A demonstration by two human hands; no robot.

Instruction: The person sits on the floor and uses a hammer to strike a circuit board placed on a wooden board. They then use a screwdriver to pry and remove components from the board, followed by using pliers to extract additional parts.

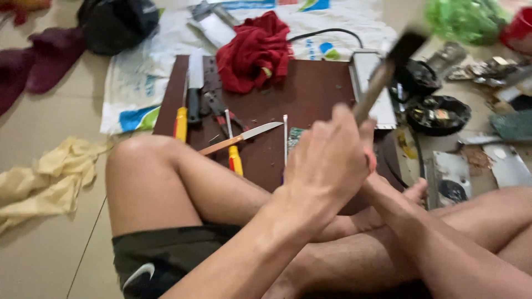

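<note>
Both hands up w/ hammer over board.
L hand (327, 158) in front, fingers together, hiding most of R hand (370, 160), which is clamped on hammer (388, 69) handle; head blurred, up-right of hands. Knife (244, 137) just left of L hand on board (310, 94); red cloth (256, 51) beyond.

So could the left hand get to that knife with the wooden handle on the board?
Probably yes. The knife lies in the open on the board, just past the raised knee, though the left hand is busy at the hammer.
</note>
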